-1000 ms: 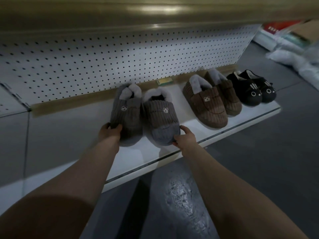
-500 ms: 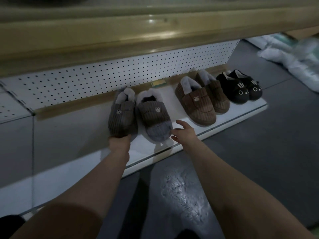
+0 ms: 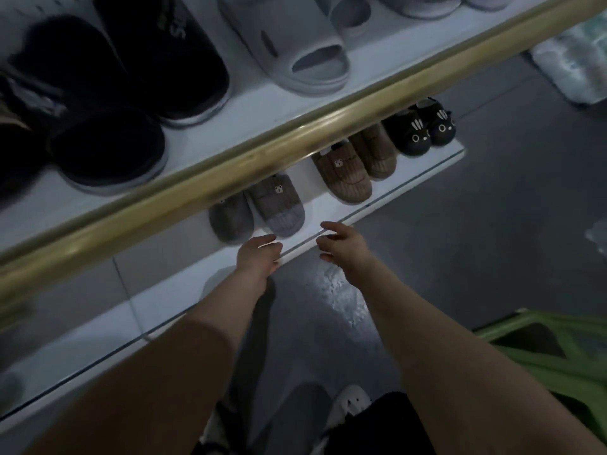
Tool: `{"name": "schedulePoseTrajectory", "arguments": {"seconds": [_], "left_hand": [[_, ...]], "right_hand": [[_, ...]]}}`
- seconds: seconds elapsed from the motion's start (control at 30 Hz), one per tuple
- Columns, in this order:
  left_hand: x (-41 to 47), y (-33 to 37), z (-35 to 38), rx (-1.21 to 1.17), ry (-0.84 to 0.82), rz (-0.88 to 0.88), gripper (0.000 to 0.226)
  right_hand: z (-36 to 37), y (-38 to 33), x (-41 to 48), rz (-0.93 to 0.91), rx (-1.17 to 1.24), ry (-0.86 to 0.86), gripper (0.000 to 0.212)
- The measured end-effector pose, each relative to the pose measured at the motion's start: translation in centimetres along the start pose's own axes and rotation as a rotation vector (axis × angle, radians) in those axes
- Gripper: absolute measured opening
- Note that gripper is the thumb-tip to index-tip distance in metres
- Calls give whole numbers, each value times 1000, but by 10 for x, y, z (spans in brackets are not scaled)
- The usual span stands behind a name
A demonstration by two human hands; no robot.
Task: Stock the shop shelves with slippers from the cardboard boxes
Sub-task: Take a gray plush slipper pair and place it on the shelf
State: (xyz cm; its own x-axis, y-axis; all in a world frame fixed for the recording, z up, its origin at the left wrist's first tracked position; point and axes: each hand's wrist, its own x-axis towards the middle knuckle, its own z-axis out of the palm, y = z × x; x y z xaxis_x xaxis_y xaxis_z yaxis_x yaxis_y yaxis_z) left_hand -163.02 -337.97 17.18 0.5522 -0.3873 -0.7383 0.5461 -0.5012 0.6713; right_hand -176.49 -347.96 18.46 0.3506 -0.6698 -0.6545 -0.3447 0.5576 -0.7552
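Observation:
A pair of grey corduroy bear slippers point(image 3: 259, 208) stands on the white bottom shelf point(image 3: 331, 211), toes toward me. My left hand point(image 3: 259, 256) hovers just in front of the toes, fingers relaxed, holding nothing. My right hand point(image 3: 341, 246) floats over the shelf's front edge to the right, fingers loosely spread and empty. Further right stand brown bear slippers point(image 3: 354, 169) and black cat-face slippers point(image 3: 422, 131). The upper shelf's gold rail point(image 3: 262, 152) hides all their heels.
The upper shelf carries black slippers point(image 3: 108, 93) and grey slides point(image 3: 295, 47). A green stool or crate point(image 3: 551, 356) sits at the lower right on the dark floor. Plastic-wrapped packs point(image 3: 578, 64) lie at the upper right. My feet in slippers point(image 3: 345, 405) show at the bottom.
Both hands let go of the grey slippers and drew back toward the shelf edge. My view rose, so the upper shelf and its slippers came into sight.

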Motion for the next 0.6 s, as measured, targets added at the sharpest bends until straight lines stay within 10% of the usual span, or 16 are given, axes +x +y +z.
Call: {"name": "schedulePoseTrajectory", "arguments": {"seconds": [0.6], "left_hand": [[-292, 148, 109, 481, -297, 217, 30]], "right_hand": [[-152, -165, -260, 10, 82, 82, 36]]}}
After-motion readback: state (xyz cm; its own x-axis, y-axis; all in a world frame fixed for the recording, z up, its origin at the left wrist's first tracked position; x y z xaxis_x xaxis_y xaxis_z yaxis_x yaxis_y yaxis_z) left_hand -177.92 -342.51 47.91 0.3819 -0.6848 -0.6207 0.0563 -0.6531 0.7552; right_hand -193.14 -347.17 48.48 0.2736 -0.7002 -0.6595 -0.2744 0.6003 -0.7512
